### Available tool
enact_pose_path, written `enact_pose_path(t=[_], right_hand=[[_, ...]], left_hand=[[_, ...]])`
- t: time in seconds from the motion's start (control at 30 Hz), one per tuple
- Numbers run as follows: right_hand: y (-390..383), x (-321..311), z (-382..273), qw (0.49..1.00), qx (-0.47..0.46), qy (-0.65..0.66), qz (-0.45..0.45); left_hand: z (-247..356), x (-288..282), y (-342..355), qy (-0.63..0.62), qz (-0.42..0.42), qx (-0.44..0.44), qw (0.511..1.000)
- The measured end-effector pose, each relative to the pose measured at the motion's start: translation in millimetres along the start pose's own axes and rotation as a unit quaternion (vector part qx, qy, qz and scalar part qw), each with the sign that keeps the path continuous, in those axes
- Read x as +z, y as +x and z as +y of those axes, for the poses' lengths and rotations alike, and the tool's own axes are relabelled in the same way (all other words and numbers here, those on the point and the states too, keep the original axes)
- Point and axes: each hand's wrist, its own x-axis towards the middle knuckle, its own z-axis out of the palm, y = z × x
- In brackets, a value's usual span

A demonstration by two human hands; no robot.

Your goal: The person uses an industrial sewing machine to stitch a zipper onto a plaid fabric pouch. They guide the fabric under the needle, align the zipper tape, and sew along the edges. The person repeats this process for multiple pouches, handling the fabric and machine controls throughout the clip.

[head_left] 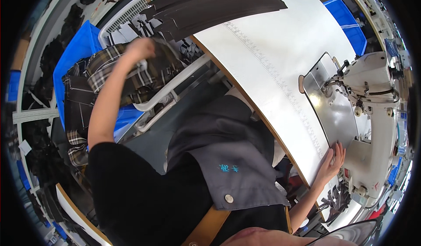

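Observation:
My left hand (pixel 140 49) reaches out over brown-and-white plaid fabric (pixel 105 68) heaped on a white basket and a blue bin. Motion smears its fingers, so I cannot tell whether they grip any cloth. At the far right, my right hand (pixel 332 163) lies flat on the white tabletop (pixel 263 70), its fingers stretched out at the edge of the metal plate (pixel 335 107). That plate belongs to the sewing machine (pixel 368 81), whose needle area shows no cloth under it.
Long dark brown fabric strips (pixel 215 9) lie stacked at the table's far end. The white basket (pixel 120 20) also holds black and white pieces. A blue bin (pixel 79 42) stands left, a blue tray (pixel 346 24) beyond the table. Dark scraps (pixel 335 200) gather beside the machine.

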Motion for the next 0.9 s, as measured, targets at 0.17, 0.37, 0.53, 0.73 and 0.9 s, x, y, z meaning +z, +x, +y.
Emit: enact_pose_path(t=[0.17,0.37,0.53,0.73,0.9], right_hand=[[7.7,3.3,-27.4,0.999,-0.044,-0.011,0.001],[17.6,20.9,-124.8,0.887,0.026,0.429,-0.169],[28.6,28.5,-205.3,0.707,0.023,0.646,-0.287],[85.3,-18.7,-176.9,0.670,0.030,0.706,-0.227],[48.0,9.0,-141.7,0.781,0.117,0.579,-0.204]], left_hand=[[-29.4,-91.1,-90.4,-0.428,0.495,-0.025,0.756],[214.0,-79.7,-146.8,-0.383,0.304,0.332,0.806],[341.6,-95.6,-93.2,-0.475,0.209,0.468,0.715],[371.3,-146.4,-49.8,-0.567,0.069,0.521,0.634],[373.0,-101.3,28.2,-0.566,0.010,0.377,0.733]])
